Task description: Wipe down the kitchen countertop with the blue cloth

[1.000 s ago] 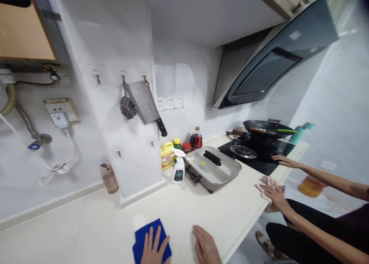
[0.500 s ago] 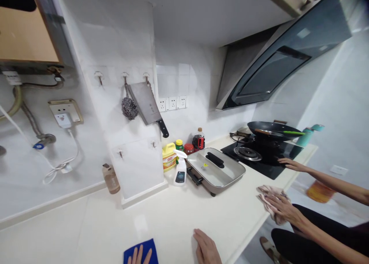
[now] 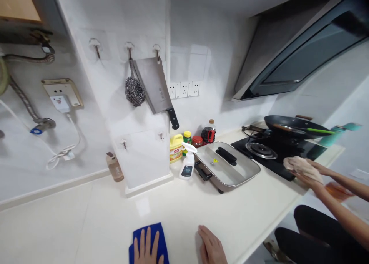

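Note:
My left hand [image 3: 147, 248] lies flat on a folded blue cloth [image 3: 161, 239], its fingers spread over the fabric. To its right, my right hand [image 3: 211, 246] rests on the white countertop [image 3: 178, 214], fingers close together and loosely bent, with no object visible in it. A white spray bottle [image 3: 188, 165] stands beyond my hands, beside an electric pan [image 3: 230, 179] with a glass lid. At the right, another person's hands [image 3: 311, 175] hold a pale, bunched cloth [image 3: 302, 168] above the front edge of the black cooktop [image 3: 284, 173].
A yellow jug [image 3: 176, 148], a green bottle [image 3: 187, 141], a red-lidded jar [image 3: 197, 141] and a dark sauce bottle [image 3: 208, 133] line the wall. A cleaver [image 3: 155, 89] and steel scourer [image 3: 135, 92] hang from hooks. A wok [image 3: 288, 122] sits on the cooktop.
The other person's hands have come together with the pale cloth, which moved from the counter edge to the cooktop. My left hand and the blue cloth show further into view as the camera shifts.

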The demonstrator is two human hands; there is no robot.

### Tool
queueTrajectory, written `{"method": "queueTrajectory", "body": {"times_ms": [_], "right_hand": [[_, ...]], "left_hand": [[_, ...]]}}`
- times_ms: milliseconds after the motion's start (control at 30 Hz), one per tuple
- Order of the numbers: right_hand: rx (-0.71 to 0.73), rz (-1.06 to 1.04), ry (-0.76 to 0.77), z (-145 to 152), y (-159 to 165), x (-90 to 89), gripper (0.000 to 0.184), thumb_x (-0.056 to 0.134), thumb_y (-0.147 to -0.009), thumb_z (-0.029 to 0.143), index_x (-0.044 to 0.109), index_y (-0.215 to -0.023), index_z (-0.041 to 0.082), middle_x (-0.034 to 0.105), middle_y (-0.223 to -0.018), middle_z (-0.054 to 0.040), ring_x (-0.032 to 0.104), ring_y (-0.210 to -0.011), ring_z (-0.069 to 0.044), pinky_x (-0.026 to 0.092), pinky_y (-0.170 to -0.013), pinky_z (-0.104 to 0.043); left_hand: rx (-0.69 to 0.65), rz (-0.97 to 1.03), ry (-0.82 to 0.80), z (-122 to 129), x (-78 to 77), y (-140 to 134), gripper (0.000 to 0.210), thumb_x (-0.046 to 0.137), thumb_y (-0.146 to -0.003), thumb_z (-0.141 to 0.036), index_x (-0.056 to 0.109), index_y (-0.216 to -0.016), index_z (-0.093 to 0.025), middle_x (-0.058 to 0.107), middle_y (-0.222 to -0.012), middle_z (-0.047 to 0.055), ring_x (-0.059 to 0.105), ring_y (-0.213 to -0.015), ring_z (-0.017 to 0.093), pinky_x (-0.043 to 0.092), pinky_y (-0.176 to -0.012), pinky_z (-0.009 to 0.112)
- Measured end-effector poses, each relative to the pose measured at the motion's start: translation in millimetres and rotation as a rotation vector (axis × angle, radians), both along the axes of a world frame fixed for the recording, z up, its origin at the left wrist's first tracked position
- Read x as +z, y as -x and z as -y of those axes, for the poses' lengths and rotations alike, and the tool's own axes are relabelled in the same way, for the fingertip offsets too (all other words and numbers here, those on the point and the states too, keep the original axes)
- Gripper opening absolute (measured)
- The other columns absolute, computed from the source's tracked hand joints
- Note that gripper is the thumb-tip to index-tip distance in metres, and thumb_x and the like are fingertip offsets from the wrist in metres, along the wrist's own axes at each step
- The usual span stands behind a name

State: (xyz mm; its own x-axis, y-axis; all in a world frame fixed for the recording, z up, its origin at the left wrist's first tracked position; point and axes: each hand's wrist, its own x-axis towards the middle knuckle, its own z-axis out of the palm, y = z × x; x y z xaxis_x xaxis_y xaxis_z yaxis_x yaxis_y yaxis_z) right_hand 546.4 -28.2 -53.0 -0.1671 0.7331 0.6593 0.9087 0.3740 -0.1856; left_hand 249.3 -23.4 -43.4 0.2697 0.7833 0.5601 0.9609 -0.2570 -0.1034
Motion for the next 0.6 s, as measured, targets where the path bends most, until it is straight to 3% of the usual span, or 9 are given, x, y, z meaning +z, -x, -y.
{"method": "queueTrajectory", "body": {"times_ms": [167,367,600], "right_hand": [[-0.018,0.057,0.024,0,-2,-5.3,0.045,0.045,-0.09,0.02,0.047,-0.134,0.016,0.064,-0.126,-0.0131,0.062,-0.114,-0.024,0.06,-0.085,-0.036],[-0.011,0.092,-0.008,-4,-6,-8.4,0.039,0.045,-0.088,0.018,0.054,-0.125,0.016,0.068,-0.12,-0.0106,0.065,-0.108,-0.022,0.06,-0.08,-0.033],[-0.012,0.091,0.037,-4,-8,-3.3,0.039,0.044,-0.087,0.016,0.054,-0.124,0.017,0.066,-0.124,-0.0092,0.063,-0.113,-0.02,0.059,-0.087,-0.032]], "left_hand": [[-0.012,0.024,0.11,-38,6.0,-42,0.076,0.053,-0.083,-0.042,0.024,-0.152,-0.025,0.037,-0.155,0.012,0.021,-0.145,0.04,0.024,-0.115,0.061],[-0.062,0.065,0.293,-106,14.0,-93,0.069,0.047,-0.088,-0.05,0.03,-0.15,-0.025,0.036,-0.155,0.012,0.022,-0.144,0.042,0.024,-0.115,0.064],[-0.052,0.232,0.42,-181,25.1,-119,0.07,0.047,-0.087,-0.054,0.035,-0.148,-0.022,0.035,-0.155,0.014,0.022,-0.144,0.042,0.018,-0.116,0.065]]}}
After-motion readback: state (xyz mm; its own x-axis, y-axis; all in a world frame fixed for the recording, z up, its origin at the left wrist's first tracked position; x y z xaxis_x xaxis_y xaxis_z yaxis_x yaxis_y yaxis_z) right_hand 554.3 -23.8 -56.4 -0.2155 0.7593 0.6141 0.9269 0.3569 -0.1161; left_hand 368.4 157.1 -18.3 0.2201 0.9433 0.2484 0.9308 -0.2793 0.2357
